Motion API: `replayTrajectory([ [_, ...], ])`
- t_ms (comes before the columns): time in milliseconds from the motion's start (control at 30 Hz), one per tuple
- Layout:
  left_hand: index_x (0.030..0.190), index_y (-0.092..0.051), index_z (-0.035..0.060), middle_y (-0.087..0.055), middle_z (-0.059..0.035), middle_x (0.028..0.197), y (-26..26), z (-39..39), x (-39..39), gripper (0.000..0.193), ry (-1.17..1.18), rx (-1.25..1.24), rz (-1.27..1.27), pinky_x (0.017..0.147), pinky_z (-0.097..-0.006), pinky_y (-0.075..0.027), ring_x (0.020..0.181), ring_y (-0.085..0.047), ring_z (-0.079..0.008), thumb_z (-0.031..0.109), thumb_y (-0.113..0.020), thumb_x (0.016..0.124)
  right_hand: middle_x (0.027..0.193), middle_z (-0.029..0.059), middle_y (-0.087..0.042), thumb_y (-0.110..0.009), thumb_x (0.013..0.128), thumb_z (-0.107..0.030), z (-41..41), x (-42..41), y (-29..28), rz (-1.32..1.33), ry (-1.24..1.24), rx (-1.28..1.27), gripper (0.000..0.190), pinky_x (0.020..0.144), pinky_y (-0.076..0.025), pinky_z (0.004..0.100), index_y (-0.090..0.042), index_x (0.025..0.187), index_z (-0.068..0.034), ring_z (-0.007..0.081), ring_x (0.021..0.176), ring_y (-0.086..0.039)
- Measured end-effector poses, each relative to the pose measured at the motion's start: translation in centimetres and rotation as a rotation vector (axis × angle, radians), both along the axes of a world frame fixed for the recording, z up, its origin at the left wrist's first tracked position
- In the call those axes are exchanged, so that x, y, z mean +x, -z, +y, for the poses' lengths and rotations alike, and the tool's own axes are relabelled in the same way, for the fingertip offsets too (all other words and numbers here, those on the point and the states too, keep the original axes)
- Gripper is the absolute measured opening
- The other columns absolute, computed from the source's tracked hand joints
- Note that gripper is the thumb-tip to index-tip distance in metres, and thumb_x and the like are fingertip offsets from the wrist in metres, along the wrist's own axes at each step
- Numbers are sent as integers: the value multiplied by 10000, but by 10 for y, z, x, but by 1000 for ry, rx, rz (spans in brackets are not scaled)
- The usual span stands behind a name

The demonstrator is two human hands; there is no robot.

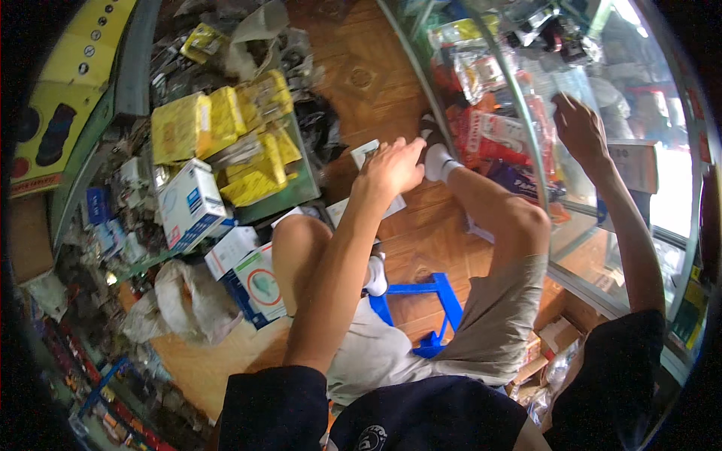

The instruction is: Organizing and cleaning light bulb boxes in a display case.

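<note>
My left hand [395, 166] is held out over the gap between my knees, its fingers apart and nothing in them. Below it, white card or paper pieces [365, 153] lie on the tiled floor. My right hand [581, 132] reaches over the glass display case [575, 225] at the right, fingers a little bent; no object shows in it, and whether it touches the glass I cannot tell. Red plastic packages [496, 135] fill the case beside it. To the left, yellow padded packets [225, 124] are heaped on a green surface, with a white and blue box [192, 206] against them.
A blue plastic stool [445, 299] stands beneath me. White boxes [262, 282] and a white plastic bag [192, 301] sit by my left knee. Small cartons [558, 338] lie at the lower right. Cluttered small parts [121, 220] cover the far left.
</note>
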State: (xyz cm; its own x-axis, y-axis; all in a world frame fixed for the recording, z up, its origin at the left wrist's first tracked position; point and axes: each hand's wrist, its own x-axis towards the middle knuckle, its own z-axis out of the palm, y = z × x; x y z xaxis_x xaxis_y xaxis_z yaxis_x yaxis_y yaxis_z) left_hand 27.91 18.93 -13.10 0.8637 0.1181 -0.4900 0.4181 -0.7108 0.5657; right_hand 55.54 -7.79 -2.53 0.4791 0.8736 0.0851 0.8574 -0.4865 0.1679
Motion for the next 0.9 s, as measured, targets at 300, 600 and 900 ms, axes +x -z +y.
replayTrajectory([
  [300, 1509, -476, 148, -570, -265, 1439, 106, 3, -26, 676, -418, 68, -23, 1141, -529, -434, 1334, -559, -458, 282, -712, 890, 1495, 139, -475, -652, 964, -394, 92, -210, 304, 466, 31, -515, 562, 949, -562, 499, -549, 1469, -170, 386, 1372, -497],
  [600, 1692, -148, 197, -237, -199, 1690, 218, -59, -165, 1299, -320, 353, 545, 1128, -583, -426, 1465, -318, -443, 386, -932, 674, 1673, 222, -251, -883, 754, -446, 184, -267, 326, 762, 529, 72, 1191, 1089, -445, 635, -169, 1672, -189, 507, 1421, -411],
  [900, 1690, 71, 145, -144, -276, 1712, 270, -38, -171, 1466, -191, 423, 457, 1219, -727, -122, 1606, -68, -446, 448, -936, 669, 1417, 214, -533, -698, 928, -170, 92, -308, 328, 784, 300, 357, 593, 1062, -450, 519, -484, 1466, -44, 409, 1301, -519],
])
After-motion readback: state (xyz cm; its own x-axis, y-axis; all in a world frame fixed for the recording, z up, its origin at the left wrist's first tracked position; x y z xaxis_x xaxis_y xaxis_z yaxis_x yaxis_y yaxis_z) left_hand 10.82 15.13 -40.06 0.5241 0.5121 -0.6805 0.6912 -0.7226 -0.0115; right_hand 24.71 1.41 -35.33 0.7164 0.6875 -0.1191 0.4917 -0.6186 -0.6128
